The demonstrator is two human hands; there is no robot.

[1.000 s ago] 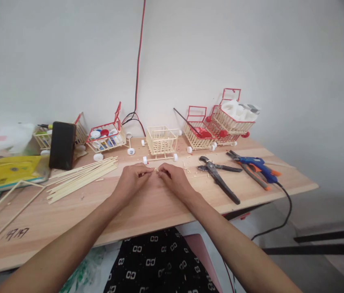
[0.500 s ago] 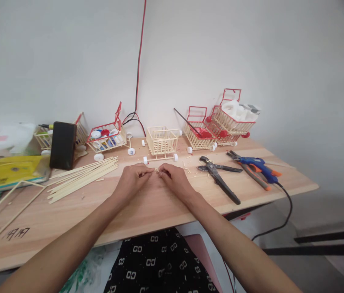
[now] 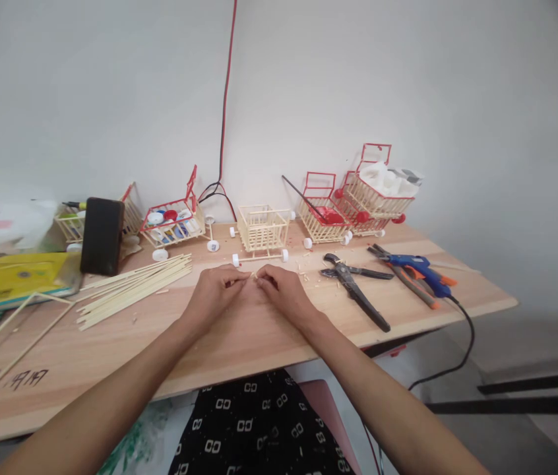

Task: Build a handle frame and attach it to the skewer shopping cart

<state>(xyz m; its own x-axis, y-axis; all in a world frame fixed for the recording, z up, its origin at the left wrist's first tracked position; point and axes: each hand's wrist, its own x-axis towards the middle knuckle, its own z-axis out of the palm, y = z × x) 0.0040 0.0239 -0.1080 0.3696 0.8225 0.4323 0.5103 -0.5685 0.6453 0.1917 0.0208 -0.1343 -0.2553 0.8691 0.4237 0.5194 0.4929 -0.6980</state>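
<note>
Tabletop [image 3: 249,353] of pale wood grain stretches across the lower half of the frame, which I view remotely through the head camera. Near the centre, the bare left hand [image 3: 212,290] and bare right hand [image 3: 281,287] come close together, thumbs against forefingers. Both pinch a tiny pale wooden piece [image 3: 253,276] in the narrow gap between them; its exact shape is too small for me to make out. Just behind the hands stands a cream stick-built cart [image 3: 262,239] with round white wheels [image 3: 284,255]. Left of centre lies a loose bundle of thin cream sticks [image 3: 135,293]. Right of centre I see black-handled cutters [image 3: 361,297], their handles spread, then grey-and-orange pliers [image 3: 417,289] close against a blue glue gun [image 3: 420,267]. Farther back at left, a red-rimmed stick cart [image 3: 167,241] holds coloured bottle caps [image 3: 170,215], near an upright black phone [image 3: 101,236].
</note>
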